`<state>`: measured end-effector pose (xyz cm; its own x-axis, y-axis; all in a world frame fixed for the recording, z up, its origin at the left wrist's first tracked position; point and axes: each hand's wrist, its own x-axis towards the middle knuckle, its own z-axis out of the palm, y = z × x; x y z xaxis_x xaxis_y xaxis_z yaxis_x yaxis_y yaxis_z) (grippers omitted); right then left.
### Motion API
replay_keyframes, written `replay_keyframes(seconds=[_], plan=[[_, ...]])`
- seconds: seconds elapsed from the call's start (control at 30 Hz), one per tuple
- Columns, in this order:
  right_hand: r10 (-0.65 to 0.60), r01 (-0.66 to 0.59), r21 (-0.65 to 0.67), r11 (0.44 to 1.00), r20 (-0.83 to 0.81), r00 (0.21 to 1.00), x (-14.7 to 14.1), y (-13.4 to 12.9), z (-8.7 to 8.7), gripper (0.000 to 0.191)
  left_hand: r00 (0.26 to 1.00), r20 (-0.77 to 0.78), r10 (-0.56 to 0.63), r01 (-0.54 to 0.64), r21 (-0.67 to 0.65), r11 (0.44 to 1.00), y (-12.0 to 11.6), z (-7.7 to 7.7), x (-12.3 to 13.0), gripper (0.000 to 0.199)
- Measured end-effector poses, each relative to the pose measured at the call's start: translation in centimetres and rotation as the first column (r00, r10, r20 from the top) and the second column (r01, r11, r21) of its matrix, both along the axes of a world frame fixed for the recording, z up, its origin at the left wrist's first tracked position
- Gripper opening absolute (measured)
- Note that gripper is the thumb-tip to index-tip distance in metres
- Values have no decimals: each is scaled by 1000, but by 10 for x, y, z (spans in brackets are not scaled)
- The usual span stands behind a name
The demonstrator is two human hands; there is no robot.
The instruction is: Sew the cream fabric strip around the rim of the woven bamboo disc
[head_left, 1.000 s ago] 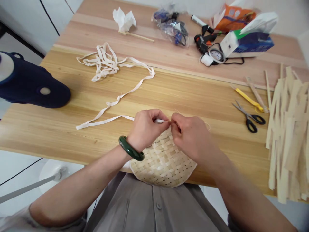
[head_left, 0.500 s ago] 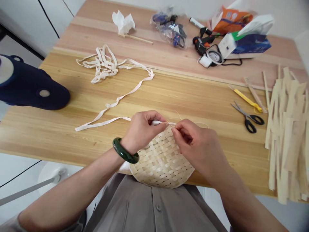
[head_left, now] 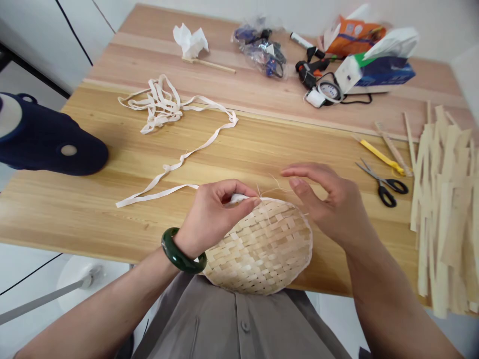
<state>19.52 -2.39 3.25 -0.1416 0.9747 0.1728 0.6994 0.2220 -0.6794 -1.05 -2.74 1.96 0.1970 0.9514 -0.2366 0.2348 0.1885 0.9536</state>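
A rounded woven panel (head_left: 262,249) of pale flat strips, edged in white, rests at the table's front edge against the grey shirt. My left hand (head_left: 224,209), wearing a dark green bangle (head_left: 183,252) at the wrist, pinches the panel's top edge together with white fabric tape (head_left: 175,189). The tape trails left and back to a tangled heap (head_left: 160,104). My right hand (head_left: 329,199) is apart from the panel's upper right, thumb and forefinger spread. Thin thread (head_left: 277,188) runs from the pinched edge toward it; a needle-like sliver stands up at my left fingertips.
Scissors (head_left: 381,184), a yellow-handled tool (head_left: 381,155) and a pile of flat pale strips (head_left: 443,209) lie right. A dark blue bottle-like object (head_left: 48,134) stands left. Behind are a glue gun (head_left: 310,72), bagged items (head_left: 262,47), tissue packs (head_left: 381,65) and crumpled tissue (head_left: 190,42).
My right hand has let go of the panel's edge and moved right, its fingers opening. My left hand keeps its pinch, and more of the panel's right side shows.
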Motion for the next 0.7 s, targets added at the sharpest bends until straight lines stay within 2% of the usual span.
replay_keyframes(seconds=[0.07,0.17,0.27,0.43,0.47,0.5,0.63,0.7], plan=[[72,-97,-220,971,-121,990,0,10,-5,22,1000,-7,3,-3,4,1000,-1,1,1,14],[97,-244,-494,835,-303,948,-5,21,-10,28,1000,-5,-4,4,9,1000,-2,1,1,14],[50,-340,-622,705,-435,899,-11,26,-7,24,1000,-6,-1,1,18,1000,-3,2,0,14],[-112,-388,-738,553,-527,843,-19,32,-1,12,1000,-25,6,-5,46,999,-4,3,0,13],[-163,-399,-735,548,-561,811,-21,34,-3,10,1000,-26,4,-3,50,999,-5,3,0,13],[-216,-394,-719,572,-596,774,-21,37,-6,9,1000,-24,1,0,51,999,-5,2,0,14],[-374,-226,-616,754,-687,623,-16,55,-22,8,1000,-7,-8,8,23,1000,-5,1,-1,15],[-418,-136,-584,800,-706,572,-5,65,-24,16,1000,14,-3,3,2,1000,-4,1,-1,15]])
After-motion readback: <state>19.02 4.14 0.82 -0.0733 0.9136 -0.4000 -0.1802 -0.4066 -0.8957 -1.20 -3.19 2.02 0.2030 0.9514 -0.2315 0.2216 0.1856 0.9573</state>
